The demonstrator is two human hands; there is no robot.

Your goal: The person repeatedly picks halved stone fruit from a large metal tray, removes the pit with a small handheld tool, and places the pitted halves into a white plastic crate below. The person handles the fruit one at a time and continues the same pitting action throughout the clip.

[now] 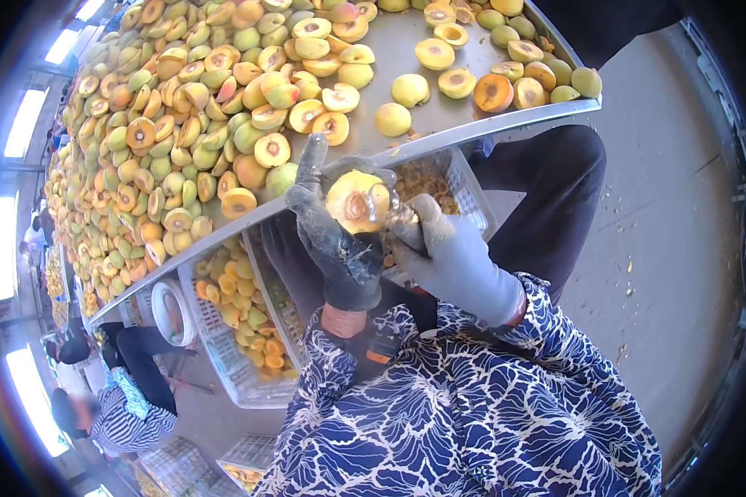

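Note:
My left hand (340, 259), in a dark wet-looking glove, holds a halved yellow peach (352, 194) with its cut face and brown pit cavity turned up. In a grey glove, my right hand (457, 261) grips a small metal pitting tool (400, 214). The tool's shiny end touches the right side of the cut face; its exact shape is blurred. Both hands are just over the near rim of a metal table (404, 148). Beyond them a large heap of peach halves (180, 124) covers the table's left side.
Below the rim, a white plastic crate (472, 186) contains pits or scraps. Another crate (224, 373) to the left holds peach halves, beside a white bucket (173, 310). A co-worker (133, 410) sits at lower left. Loose halves (435, 54) lie at the table's right.

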